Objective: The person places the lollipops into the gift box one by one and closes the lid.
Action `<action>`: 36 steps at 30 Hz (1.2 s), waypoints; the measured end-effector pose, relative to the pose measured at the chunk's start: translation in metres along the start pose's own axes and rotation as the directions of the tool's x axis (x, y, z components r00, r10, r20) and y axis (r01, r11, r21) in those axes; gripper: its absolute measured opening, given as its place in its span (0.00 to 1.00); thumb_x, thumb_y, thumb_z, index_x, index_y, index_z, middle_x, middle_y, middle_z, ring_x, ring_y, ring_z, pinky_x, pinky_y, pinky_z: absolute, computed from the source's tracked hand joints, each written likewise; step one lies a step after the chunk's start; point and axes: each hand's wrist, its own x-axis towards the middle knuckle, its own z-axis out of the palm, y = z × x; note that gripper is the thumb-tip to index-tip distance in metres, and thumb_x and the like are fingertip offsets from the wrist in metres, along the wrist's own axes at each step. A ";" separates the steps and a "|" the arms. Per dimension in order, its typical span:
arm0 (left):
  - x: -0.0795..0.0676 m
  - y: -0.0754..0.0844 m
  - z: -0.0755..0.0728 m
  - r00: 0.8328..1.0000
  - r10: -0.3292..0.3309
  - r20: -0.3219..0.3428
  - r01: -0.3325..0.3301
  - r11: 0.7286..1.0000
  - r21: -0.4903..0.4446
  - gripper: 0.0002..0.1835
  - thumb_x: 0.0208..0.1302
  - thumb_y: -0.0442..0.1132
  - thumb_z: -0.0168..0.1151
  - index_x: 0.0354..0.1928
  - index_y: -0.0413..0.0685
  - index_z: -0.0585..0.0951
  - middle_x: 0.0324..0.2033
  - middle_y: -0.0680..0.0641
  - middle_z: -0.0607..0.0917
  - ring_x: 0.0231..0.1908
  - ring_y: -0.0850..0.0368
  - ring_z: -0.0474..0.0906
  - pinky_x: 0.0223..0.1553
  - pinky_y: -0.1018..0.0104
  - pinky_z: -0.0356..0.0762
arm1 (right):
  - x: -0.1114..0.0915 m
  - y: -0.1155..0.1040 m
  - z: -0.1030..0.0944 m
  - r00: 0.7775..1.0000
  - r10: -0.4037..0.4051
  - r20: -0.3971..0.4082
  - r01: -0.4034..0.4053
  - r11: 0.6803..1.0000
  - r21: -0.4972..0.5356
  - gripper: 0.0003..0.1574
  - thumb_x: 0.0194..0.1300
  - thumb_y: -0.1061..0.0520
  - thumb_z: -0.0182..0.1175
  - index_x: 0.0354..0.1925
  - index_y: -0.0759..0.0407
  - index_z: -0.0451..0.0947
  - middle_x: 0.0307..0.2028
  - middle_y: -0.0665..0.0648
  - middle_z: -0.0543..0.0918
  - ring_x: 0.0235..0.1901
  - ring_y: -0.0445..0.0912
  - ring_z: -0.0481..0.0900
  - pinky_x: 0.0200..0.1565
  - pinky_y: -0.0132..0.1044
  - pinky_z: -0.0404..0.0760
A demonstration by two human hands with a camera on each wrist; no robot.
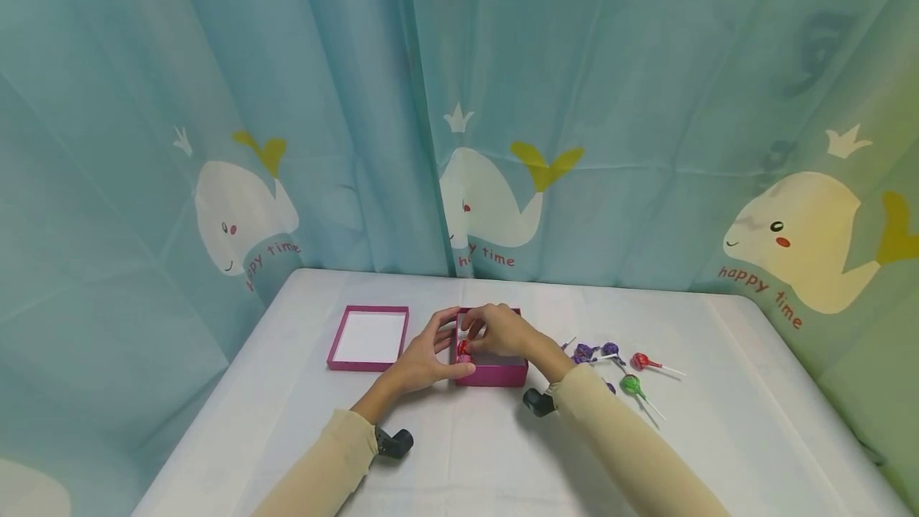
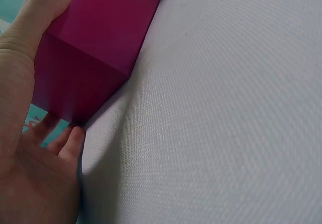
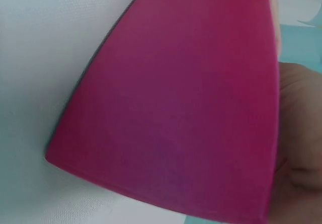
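An uncovered magenta box stands on the table. My left hand grips its left end, the thumb over the front wall and the fingers along the left side; the left wrist view shows that thumb on the box's outer wall. Reaching in from the right, my right hand has its curled fingers inside the box and pinches a red-wrapped lollipop near the left wall. A pink wrapped candy lies just in front of it. The box wall hides the right fingertips in the right wrist view.
A magenta-rimmed lid with a white inside lies left of the box. To the right are several lollipops: a red one, a green one and purple ones, partly behind the right forearm. A curtain hangs behind the table.
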 end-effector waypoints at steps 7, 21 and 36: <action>-0.002 -0.001 0.001 1.000 -0.013 -0.003 0.013 1.000 -0.009 0.52 0.58 0.48 0.79 0.78 0.63 0.56 0.78 0.46 0.59 0.74 0.40 0.63 0.70 0.48 0.68 | -0.004 0.001 -0.008 0.999 -0.032 0.043 0.030 0.999 0.039 0.23 0.61 0.60 0.75 0.53 0.63 0.82 0.43 0.58 0.88 0.41 0.47 0.87 0.45 0.39 0.88; 0.000 -0.005 0.002 1.000 -0.012 -0.009 0.012 1.000 -0.009 0.53 0.57 0.47 0.79 0.79 0.58 0.55 0.78 0.42 0.59 0.73 0.40 0.63 0.71 0.49 0.66 | -0.032 0.003 -0.038 0.998 -0.054 -0.039 0.058 0.992 0.111 0.43 0.60 0.57 0.76 0.69 0.49 0.69 0.51 0.59 0.87 0.47 0.54 0.86 0.49 0.47 0.87; 0.003 -0.001 0.000 1.000 -0.009 -0.003 0.009 1.000 -0.011 0.54 0.56 0.46 0.80 0.79 0.61 0.56 0.77 0.42 0.60 0.74 0.42 0.63 0.73 0.51 0.64 | -0.086 0.026 -0.079 0.983 0.007 -0.181 0.034 0.975 0.220 0.49 0.62 0.50 0.76 0.74 0.35 0.62 0.56 0.56 0.84 0.52 0.56 0.84 0.53 0.50 0.85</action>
